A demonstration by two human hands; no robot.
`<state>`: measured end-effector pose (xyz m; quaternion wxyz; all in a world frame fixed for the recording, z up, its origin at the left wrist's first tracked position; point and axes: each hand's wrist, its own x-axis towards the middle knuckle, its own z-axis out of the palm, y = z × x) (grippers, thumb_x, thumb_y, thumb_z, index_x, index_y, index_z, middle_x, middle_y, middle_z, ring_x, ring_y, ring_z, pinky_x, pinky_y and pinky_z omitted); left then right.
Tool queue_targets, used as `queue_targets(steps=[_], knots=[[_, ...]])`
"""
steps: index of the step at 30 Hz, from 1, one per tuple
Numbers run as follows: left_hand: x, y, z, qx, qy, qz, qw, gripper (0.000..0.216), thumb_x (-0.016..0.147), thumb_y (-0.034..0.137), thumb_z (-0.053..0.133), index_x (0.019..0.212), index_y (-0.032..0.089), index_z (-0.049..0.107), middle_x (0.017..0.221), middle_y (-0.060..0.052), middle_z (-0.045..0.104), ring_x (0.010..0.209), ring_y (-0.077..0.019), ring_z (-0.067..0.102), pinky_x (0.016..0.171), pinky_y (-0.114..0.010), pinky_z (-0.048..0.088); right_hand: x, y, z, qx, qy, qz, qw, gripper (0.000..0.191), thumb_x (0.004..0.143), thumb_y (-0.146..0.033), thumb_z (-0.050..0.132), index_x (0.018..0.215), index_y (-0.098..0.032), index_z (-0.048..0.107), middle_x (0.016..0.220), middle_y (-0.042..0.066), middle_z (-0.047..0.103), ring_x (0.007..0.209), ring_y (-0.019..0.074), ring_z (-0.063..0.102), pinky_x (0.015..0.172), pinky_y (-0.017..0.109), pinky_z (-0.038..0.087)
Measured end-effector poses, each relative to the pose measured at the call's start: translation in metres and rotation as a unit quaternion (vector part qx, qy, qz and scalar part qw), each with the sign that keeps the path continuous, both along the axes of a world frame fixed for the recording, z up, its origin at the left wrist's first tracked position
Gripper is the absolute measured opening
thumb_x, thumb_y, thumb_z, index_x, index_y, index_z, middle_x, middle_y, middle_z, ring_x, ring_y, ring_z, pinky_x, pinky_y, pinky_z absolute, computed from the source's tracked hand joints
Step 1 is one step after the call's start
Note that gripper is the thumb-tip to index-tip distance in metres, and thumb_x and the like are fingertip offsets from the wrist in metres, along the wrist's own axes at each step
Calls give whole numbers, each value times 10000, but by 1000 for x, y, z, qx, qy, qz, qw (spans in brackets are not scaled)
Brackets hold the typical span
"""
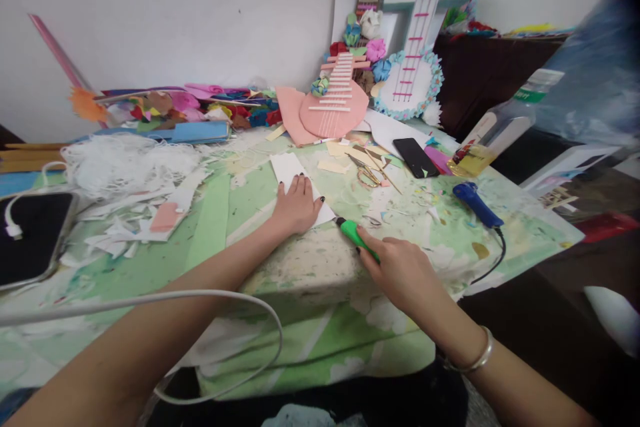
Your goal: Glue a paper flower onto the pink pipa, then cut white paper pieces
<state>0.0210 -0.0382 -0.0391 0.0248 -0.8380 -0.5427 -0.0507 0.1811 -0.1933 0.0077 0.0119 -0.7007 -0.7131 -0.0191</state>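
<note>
My left hand (298,205) lies flat, fingers apart, pressing down a white strip of paper (287,168) on the green-covered table (220,260). My right hand (400,269) grips a green utility knife (355,235), its dark tip touching the near right edge of the white strip. A metal bangle (475,357) sits on my right wrist.
Scissors (367,175), a black phone (415,157), a blue glue gun (477,203) with cord, and a bottle (493,133) lie to the right. Paper scraps (130,213) and a tablet (33,237) are at left. Paper guitars (335,103) lean on the wall. A white cable (200,297) crosses my left arm.
</note>
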Motion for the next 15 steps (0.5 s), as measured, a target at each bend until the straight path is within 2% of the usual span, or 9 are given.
queue_targets(steps=[6,15], knots=[[0,0,0,1,2,2,1000,647,950,431,145,1447,30,247,1525,-183,225,1421,-280,180,1113,-543,184,-3,11,1,-1,-2,-3,1000,434,911,-347,408,1335,-317,496,818,67,703,714,203,636,602,282,409],[0,0,-1,3,-1,4,1000,661,949,446,143,1445,22,249,1523,-185,228,1423,-277,175,1119,-535,173,-2,15,3,3,3,2,1000,412,908,-346,418,1307,-325,521,836,58,708,734,210,642,582,271,393]])
